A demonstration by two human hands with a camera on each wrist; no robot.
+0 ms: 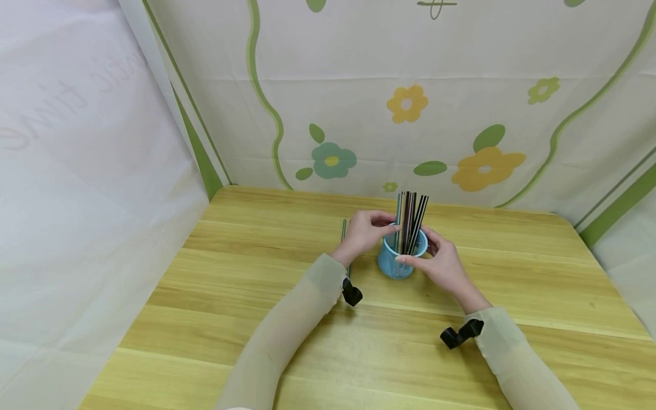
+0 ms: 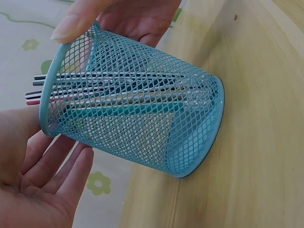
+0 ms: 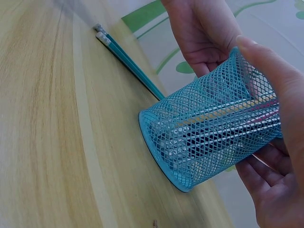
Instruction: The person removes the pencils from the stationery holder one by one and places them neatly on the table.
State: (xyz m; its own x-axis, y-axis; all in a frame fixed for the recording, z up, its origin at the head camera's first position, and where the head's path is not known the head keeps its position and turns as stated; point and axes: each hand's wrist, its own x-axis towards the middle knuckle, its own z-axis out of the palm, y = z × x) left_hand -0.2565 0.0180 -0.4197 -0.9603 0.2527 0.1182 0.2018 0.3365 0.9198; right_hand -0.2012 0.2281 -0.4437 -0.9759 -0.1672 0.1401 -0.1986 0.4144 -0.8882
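A blue mesh pencil cup [image 1: 392, 266] stands upright on the wooden table, holding several pencils [image 1: 410, 219] that lean slightly right. Black, pinkish, yellow and teal ones show. My right hand [image 1: 441, 263] grips the cup from the right, thumb on the near rim and fingers round the far side. From the left, my left hand [image 1: 363, 233] holds the cup near its rim, the thumb reaching over beside the teal pencil and the fingers outside the mesh [image 2: 128, 128]. Two green pencils [image 3: 127, 61] lie on the table left of the cup, partly hidden by my left wrist in the head view.
The wooden table [image 1: 230, 285] ends at a white curtain [image 1: 353, 102] printed with flowers and green lines. Another white curtain [image 1: 92, 199] hangs along the left side. Black wrist mounts [image 1: 352, 293] sit on both sleeves.
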